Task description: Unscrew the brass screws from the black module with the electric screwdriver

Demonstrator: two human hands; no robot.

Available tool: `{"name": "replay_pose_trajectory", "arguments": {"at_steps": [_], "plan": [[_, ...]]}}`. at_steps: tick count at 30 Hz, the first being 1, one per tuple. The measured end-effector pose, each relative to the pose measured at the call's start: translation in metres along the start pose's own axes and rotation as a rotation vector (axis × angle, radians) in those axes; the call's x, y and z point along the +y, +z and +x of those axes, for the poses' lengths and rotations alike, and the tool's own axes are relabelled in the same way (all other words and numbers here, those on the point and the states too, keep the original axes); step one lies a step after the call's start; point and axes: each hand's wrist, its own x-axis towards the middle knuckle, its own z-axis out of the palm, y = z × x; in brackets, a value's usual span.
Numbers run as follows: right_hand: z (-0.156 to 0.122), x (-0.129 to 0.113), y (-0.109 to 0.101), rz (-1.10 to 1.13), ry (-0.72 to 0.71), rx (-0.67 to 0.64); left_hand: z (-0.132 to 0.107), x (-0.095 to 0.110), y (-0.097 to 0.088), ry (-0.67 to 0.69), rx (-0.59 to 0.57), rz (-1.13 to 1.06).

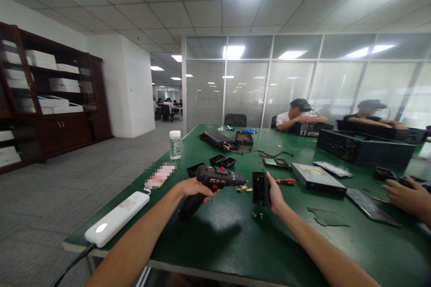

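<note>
In my left hand (198, 189) is a black cordless drill (215, 176) with red buttons, my fingers wrapped round its grip. Its bit points right, toward a small black plastic box (259, 188); whether the tip touches it I cannot tell. My right hand (275, 193) is closed on that box from its right side, holding it upright above the table. Small brass-coloured metal pieces (243, 189) lie just below the drill's nose. A few little screws (257, 215) rest under the box. Behind my right hand an orange-handled screwdriver (286, 182) lies on the table.
The green table (215, 242) carries a white power strip (117, 219), a clear bottle (175, 145), black trays (222, 161), a silver disc drive (318, 179) and a black computer case (365, 148). Another person's hand (404, 197) is at the right edge. Two people sit across the table.
</note>
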Motion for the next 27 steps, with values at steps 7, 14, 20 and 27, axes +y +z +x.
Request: {"name": "replay_pose_trajectory", "arguments": {"at_steps": [7, 14, 20, 27], "plan": [[-0.0009, -0.0004, 0.0011, -0.005, -0.007, 0.003, -0.0003, -0.0003, -0.0002, -0.004, 0.000, -0.004], [-0.0017, -0.0005, 0.0009, -0.017, -0.009, 0.010, 0.0003, -0.0005, 0.0008, -0.010, 0.018, 0.003], [-0.0037, -0.0013, 0.0018, -0.011, -0.011, 0.007, -0.0002, 0.0014, 0.0021, 0.000, 0.008, 0.008], [-0.0035, -0.0017, 0.0022, -0.009, 0.001, -0.003, 0.0001, -0.0003, -0.0004, -0.004, -0.002, 0.006]]}}
